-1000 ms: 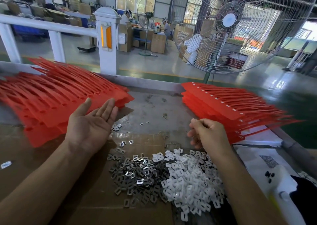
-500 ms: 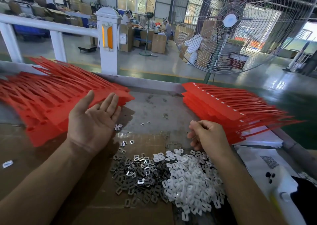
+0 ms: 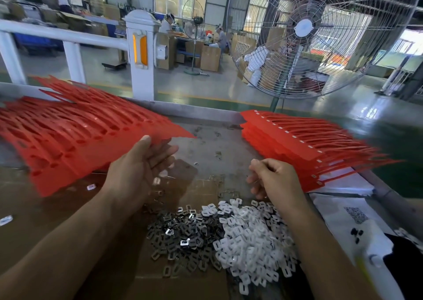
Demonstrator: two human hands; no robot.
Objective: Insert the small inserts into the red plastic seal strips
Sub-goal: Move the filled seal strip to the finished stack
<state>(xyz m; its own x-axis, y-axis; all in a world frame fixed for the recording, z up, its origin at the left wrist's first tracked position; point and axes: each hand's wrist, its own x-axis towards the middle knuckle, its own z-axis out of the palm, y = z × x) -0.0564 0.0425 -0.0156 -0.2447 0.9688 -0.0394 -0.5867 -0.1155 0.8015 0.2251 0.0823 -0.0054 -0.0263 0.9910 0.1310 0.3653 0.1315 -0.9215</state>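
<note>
A blurred sheet of joined red seal strips (image 3: pixel 96 137) is lifted off the left red stack (image 3: pixel 34 162). My left hand (image 3: pixel 142 164) is palm up at its near right edge, thumb on the sheet and fingers beneath it. A second stack of red seal strips (image 3: pixel 297 144) with small white tabs lies at the right. Between my arms sit two piles of small inserts, white plastic ones (image 3: pixel 249 238) and dark metal ones (image 3: pixel 180 233). My right hand (image 3: pixel 272 178) hovers at the far edge of the white pile, fingers curled in over a pale piece at the fingertips.
Brown cardboard (image 3: pixel 194 283) covers the near table under the piles. Loose inserts (image 3: pixel 218 154) dot the grey tabletop. White papers (image 3: pixel 343 212) and a dark object lie at the right edge. A large floor fan (image 3: pixel 320 36) and a white railing post (image 3: pixel 139 54) stand behind the table.
My left hand moved forward to the red stack and took a sheet by its edge; that sheet has lifted and swung right. My right hand stayed curled in place.
</note>
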